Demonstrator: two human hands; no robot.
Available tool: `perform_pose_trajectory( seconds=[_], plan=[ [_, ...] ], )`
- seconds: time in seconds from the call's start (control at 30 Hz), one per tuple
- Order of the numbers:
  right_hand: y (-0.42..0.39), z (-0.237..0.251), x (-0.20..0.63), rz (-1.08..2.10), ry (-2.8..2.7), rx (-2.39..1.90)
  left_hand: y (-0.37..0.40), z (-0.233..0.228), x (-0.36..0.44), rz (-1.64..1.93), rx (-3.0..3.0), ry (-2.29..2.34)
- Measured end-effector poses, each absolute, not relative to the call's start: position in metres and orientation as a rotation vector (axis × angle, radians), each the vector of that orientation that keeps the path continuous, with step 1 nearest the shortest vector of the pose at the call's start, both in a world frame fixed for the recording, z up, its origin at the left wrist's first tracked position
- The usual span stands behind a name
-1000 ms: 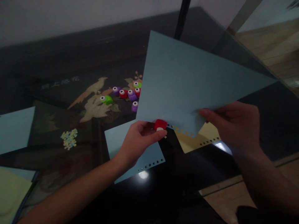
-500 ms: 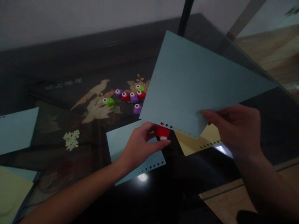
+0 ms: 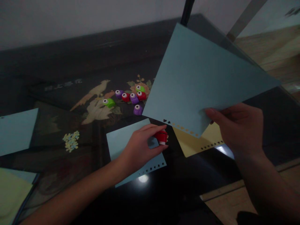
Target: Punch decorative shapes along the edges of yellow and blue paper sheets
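My left hand (image 3: 140,142) grips a small red craft punch (image 3: 161,137) between thumb and fingers, its white button facing down. The punch is apart from the large blue sheet of paper (image 3: 197,78), just below that sheet's lower edge. My right hand (image 3: 239,131) pinches this sheet near its lower right side and holds it up tilted. A row of small punched holes runs along the sheet's lower edge. Beneath my left hand lies another blue sheet (image 3: 119,140) with punched holes. A yellow sheet (image 3: 192,147), also punched, lies partly hidden under the raised sheet.
Several purple, red and green craft punches (image 3: 134,98) stand in a group on the dark glass tabletop (image 3: 70,62). A small heap of paper cutouts (image 3: 71,141) lies to the left. More blue (image 3: 18,131) and yellow paper (image 3: 14,193) lies at the left edge.
The red punch has come away from the sheet's edge, moving slightly down. The raised blue sheet has shifted a little up and right.
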State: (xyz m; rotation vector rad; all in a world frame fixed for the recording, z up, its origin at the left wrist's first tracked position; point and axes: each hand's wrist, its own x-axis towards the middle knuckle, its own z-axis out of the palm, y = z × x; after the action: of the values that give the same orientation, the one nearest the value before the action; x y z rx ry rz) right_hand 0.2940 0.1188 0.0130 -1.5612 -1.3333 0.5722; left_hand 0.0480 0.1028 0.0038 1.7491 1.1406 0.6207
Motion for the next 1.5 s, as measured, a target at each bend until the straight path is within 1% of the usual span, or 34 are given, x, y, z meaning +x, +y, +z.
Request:
perform_pose_trajectory(
  seconds=[0.33,0.7,1.0,1.2,1.3,1.4,1.5],
  plan=[
    [0.12,0.018,0.292,0.613,-1.303,-1.552,0.108,0.012,0.044,0.669,1.808,1.162],
    [0.128,0.015,0.297,0.658,-1.302,-1.541,0.111,0.01,0.043,0.695,1.501,1.126],
    [0.142,0.004,0.313,0.783,-1.105,-1.41,0.118,0.012,0.039,0.726,1.253,1.053],
    [0.15,0.018,0.332,0.727,-0.895,-1.246,0.123,0.016,0.037,0.796,1.199,1.019],
    [0.146,0.025,0.341,0.744,-0.859,-1.243,0.131,0.02,0.038,0.826,1.174,1.002],
    [0.14,0.024,0.347,0.775,-0.857,-1.256,0.151,0.023,0.042,0.827,1.29,1.028],
    [0.136,0.017,0.349,0.83,-0.826,-1.283,0.176,0.025,0.049,0.816,1.714,1.136]
  ],
)
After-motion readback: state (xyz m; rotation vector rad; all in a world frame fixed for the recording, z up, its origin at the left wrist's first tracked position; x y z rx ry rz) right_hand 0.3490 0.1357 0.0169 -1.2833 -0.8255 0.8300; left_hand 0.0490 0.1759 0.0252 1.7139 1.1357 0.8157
